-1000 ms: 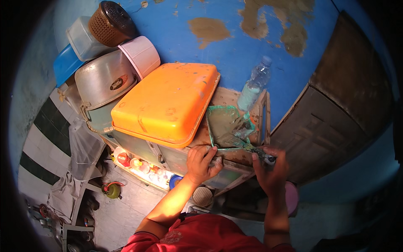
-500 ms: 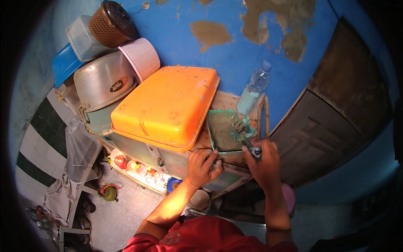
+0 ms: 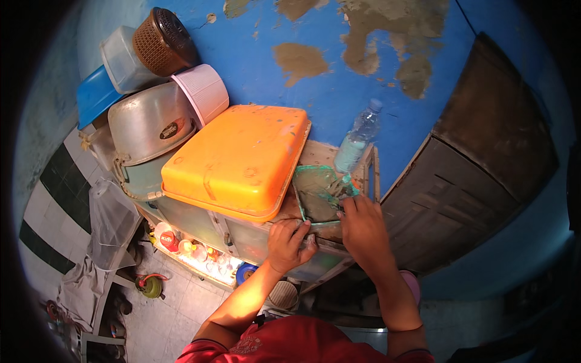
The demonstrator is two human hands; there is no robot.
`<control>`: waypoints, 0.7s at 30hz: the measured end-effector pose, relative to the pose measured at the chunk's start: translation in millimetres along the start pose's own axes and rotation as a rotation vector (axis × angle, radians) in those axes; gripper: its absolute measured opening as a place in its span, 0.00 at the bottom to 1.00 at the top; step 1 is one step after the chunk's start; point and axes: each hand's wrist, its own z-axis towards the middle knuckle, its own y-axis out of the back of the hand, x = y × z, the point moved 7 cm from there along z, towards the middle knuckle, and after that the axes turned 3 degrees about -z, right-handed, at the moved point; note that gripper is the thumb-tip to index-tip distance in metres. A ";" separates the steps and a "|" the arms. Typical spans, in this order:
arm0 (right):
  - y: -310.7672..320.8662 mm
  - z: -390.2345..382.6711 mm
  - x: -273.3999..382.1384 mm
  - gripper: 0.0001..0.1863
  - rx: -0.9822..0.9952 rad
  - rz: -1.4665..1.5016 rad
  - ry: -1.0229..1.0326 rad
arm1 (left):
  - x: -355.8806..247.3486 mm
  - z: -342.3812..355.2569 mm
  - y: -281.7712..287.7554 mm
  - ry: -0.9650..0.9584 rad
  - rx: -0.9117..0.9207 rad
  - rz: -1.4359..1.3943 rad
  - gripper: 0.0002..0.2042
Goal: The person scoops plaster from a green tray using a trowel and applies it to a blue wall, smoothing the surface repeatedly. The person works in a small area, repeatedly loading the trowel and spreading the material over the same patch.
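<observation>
Head view, with twelve at the top: the green-edged tray (image 3: 318,192) lies on the wooden tabletop (image 3: 318,151), at one o'clock from the left hand (image 3: 289,245) and at eleven from the right hand (image 3: 365,233). The left fingers are curled, the index tip meeting the tray's near corner at its seven o'clock; whether they pinch the edge or merely rest against it, I cannot tell. The right fingers bend down over the tray's four o'clock side, beside a crumpled clump (image 3: 339,186); their tips are hidden, so I cannot tell if they grip anything. Neither hand is clearly nearer, though the right covers more of the tray. Its left edge slants from eleven towards five; no long axis stands out. The upturned orange tub (image 3: 236,160) sits at ten o'clock from it, the clear bottle (image 3: 357,139) at one.
</observation>
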 end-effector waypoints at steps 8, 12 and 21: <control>5.3 -3.2 5.3 0.06 -0.063 -0.013 0.004 | 0.4 -0.3 1.5 0.014 -0.013 -0.005 0.24; 6.5 -3.8 5.4 0.06 -0.077 -0.007 -0.005 | -0.6 0.6 1.9 0.017 -0.015 -0.008 0.23; 23.7 -21.1 -3.2 0.11 -0.147 0.075 -0.068 | -3.1 4.5 5.4 -0.004 -0.005 -0.019 0.24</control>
